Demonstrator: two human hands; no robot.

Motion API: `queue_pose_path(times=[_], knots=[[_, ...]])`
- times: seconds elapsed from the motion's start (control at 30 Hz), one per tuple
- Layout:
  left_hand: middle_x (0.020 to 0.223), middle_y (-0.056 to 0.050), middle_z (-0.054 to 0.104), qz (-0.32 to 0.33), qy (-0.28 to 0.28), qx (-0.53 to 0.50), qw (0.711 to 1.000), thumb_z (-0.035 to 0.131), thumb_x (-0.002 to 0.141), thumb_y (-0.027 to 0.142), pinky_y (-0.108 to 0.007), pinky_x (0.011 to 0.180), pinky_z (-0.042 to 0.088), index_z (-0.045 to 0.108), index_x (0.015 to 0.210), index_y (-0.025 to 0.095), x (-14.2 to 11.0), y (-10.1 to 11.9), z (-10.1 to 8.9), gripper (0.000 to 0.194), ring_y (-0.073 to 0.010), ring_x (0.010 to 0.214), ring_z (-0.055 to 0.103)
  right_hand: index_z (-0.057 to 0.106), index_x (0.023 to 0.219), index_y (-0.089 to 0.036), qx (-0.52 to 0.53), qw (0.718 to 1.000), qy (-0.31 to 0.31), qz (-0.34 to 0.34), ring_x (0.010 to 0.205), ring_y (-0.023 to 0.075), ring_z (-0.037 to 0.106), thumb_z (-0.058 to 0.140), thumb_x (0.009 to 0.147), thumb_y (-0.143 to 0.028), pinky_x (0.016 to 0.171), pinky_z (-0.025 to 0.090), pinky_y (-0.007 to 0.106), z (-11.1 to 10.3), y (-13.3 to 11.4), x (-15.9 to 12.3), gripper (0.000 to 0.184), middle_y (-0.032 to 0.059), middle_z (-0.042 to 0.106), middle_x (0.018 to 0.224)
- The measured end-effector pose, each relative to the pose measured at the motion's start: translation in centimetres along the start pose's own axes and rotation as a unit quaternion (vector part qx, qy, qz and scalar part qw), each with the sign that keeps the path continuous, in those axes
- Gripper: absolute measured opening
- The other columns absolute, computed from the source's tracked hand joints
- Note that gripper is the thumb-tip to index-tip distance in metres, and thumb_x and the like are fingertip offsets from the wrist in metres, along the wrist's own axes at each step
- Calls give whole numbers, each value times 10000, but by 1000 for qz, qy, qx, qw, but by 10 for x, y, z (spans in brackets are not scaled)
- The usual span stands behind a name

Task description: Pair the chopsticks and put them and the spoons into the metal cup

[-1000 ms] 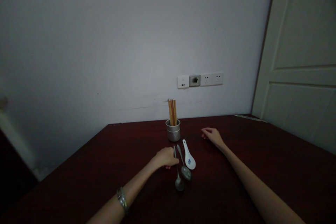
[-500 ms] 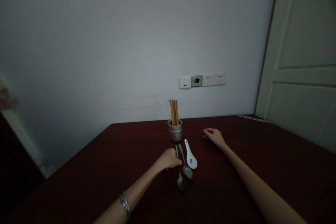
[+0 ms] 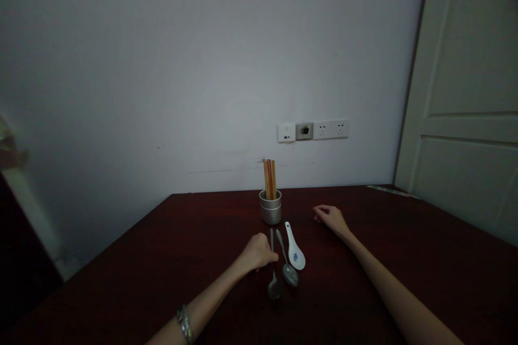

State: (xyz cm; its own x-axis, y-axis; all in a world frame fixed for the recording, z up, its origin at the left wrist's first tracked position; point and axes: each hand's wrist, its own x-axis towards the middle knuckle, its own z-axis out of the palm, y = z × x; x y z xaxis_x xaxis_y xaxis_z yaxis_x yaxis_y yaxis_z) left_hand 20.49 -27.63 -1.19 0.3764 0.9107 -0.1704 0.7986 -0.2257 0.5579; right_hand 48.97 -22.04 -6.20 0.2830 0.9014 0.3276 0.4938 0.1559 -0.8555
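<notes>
My left hand [image 3: 259, 252] is closed on the handle of a metal spoon [image 3: 275, 288], whose bowl points toward me. Just right of it lies a second metal spoon [image 3: 290, 275], tilted slightly on the tabletop. Beside that is a white soup spoon [image 3: 297, 256] with a blue mark in its bowl. Behind the spoons stands a silvery metal holder [image 3: 271, 214] with several wooden chopsticks [image 3: 270, 179] upright in it. My right hand [image 3: 329, 217] rests on the table to the right of the holder, fingers loosely curled together, and no object shows in it.
The dark red table [image 3: 194, 237] reaches back to a pale wall [image 3: 218, 64]. Sockets and a switch panel [image 3: 311, 131] are fixed low on the wall. A light panelled door [image 3: 469, 86] stands at the right, and a thin strip [image 3: 390, 191] lies near the back right edge.
My left hand has shifted the gripped spoon slightly left, so its bowl sits farther from the second spoon. The whole view has tipped slightly upward. My right hand stays put.
</notes>
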Motion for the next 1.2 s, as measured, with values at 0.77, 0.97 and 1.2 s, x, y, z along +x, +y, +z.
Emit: queue_pose_path(times=[0.77, 0.97, 1.2], knots=[[623, -76, 624, 196, 184, 104, 957, 499, 691, 243, -230, 506, 307, 665, 655, 127, -22, 97, -37, 205, -137, 554, 542, 496, 1071, -169, 259, 951, -149, 73, 661, 187, 650, 602, 727, -369, 520, 539, 302, -33, -171, -16, 411, 112, 656, 901], [585, -73, 616, 207, 187, 98, 955, 502, 691, 242, -239, 483, 268, 662, 629, 133, -22, 110, -29, 203, -145, 531, 527, 481, 1066, -147, 242, 943, -223, 42, 654, 177, 656, 581, 753, -266, 518, 533, 274, -34, -175, -19, 350, 103, 663, 861], [516, -42, 569, 236, 188, 40, 953, 523, 691, 232, -222, 451, 238, 626, 570, 129, -19, 107, -27, 190, -107, 459, 468, 552, 941, -123, 245, 939, -241, 31, 666, 161, 660, 552, 772, -212, 554, 538, 247, -40, -177, -20, 191, 113, 671, 877]])
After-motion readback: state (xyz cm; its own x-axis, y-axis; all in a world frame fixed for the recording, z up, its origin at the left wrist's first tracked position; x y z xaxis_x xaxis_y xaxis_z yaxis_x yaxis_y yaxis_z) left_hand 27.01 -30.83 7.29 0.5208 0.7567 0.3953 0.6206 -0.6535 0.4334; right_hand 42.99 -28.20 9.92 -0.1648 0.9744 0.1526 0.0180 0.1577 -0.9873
